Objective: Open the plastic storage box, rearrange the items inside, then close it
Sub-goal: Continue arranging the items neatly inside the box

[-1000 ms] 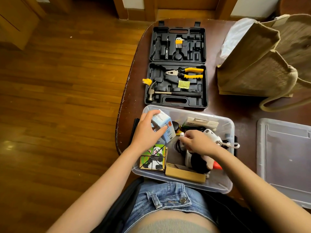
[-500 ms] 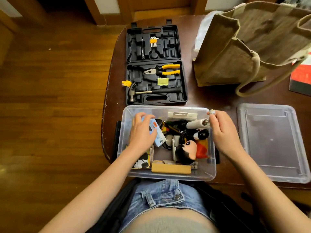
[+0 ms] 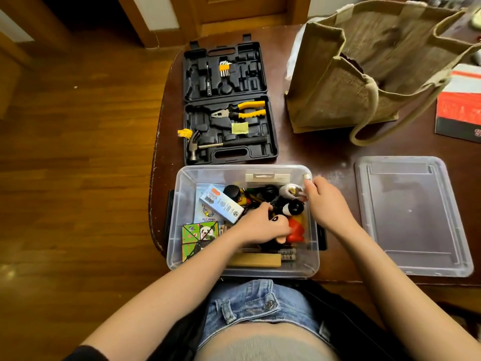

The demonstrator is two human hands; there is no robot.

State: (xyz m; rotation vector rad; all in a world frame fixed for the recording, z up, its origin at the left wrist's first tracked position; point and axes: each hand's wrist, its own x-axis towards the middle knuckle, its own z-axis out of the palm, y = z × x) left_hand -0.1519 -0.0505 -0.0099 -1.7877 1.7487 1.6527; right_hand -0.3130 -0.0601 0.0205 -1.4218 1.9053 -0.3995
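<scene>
The clear plastic storage box (image 3: 182, 199) stands open at the table's near edge, full of small items. Its lid (image 3: 411, 217) lies flat to the right. My left hand (image 3: 260, 225) is inside the box, fingers curled over a doll figure (image 3: 295, 231) and black cords. My right hand (image 3: 328, 204) is at the box's far right corner and pinches a white cylindrical item (image 3: 289, 191). A blue-white carton (image 3: 221, 207) lies free at the left, above a panda picture cube (image 3: 199, 237). A wooden block (image 3: 255, 260) lies along the near wall.
An open black tool case (image 3: 226, 105) with pliers and a hammer lies just beyond the box. A jute bag (image 3: 364, 69) stands at the back right, a red booklet (image 3: 458, 108) at the far right. The table's curved left edge drops to the wooden floor.
My left hand let go of the blue-white carton and moved right onto the doll. My right hand lifted off the doll earlier and now holds the white item at the far right corner.
</scene>
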